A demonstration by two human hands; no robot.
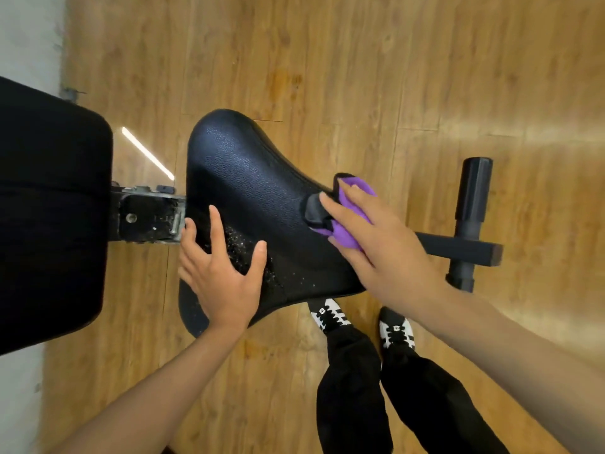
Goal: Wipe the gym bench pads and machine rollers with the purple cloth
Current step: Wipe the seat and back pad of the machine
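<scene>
Right hand (370, 237): fingers nearly straight, laid over the cloth (355, 198) and pressing it down; no curled grip visible. The cloth is purple, bunched under the palm and fingers, and sits on the narrow right end of the seat pad (248, 185). A dark fold lies at the fingertips; cannot tell whether it belongs to the cloth.

Left hand (219, 273): open, fingers spread, flat on the near-left part of the seat pad. Pale specks on the pad surface just beside this hand.

Seat pad: black, textured, wide at left, tapering to the right.

Left of it, a worn metal bracket (147, 217) joins it to the back pad (49, 208), also black.

Right of the cloth, a black bar (458, 252) runs out from under the hand to a black roller (473, 194), which is apart from the cloth.

Below: two black-and-white shoes (330, 314) and black trousers (353, 388) on a wood floor (393, 77).
</scene>
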